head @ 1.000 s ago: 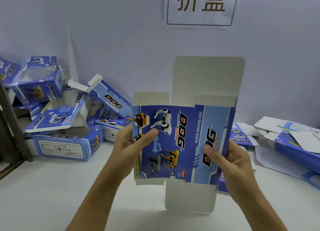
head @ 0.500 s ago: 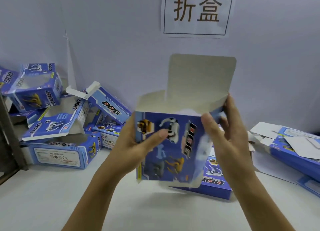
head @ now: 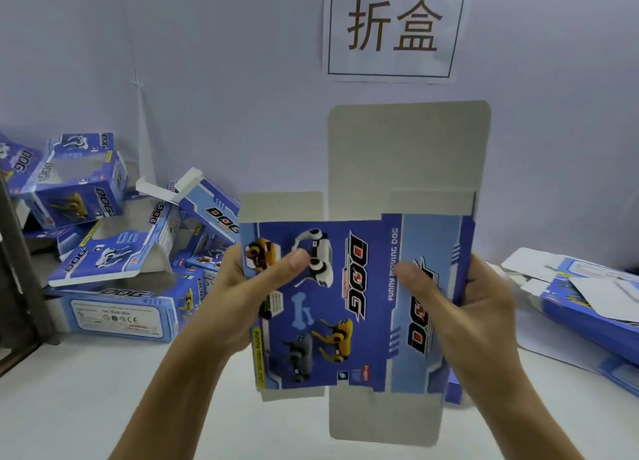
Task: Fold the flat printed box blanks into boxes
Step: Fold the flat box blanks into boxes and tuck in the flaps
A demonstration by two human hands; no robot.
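Note:
I hold a blue printed box blank (head: 359, 307) upright in front of me, pressed flat, with dog pictures and "DOG" lettering facing me. Grey cardboard flaps stick up above it and hang down below it. My left hand (head: 249, 293) grips its left edge, thumb on the printed face by the white dog. My right hand (head: 473, 307) grips the right edge, thumb on the front panel. The fingers of both hands are hidden behind the blank.
A heap of folded blue boxes (head: 114, 262) lies at the left against the wall. Flat blanks (head: 584, 297) are stacked at the right on the white table (head: 103, 401). A paper sign (head: 394, 27) hangs on the wall. A dark post (head: 20, 269) stands at the far left.
Half a second ago the blank was pushed open into a tube with my right hand at its top corner; now it is flat again, with my right hand lower on its right edge.

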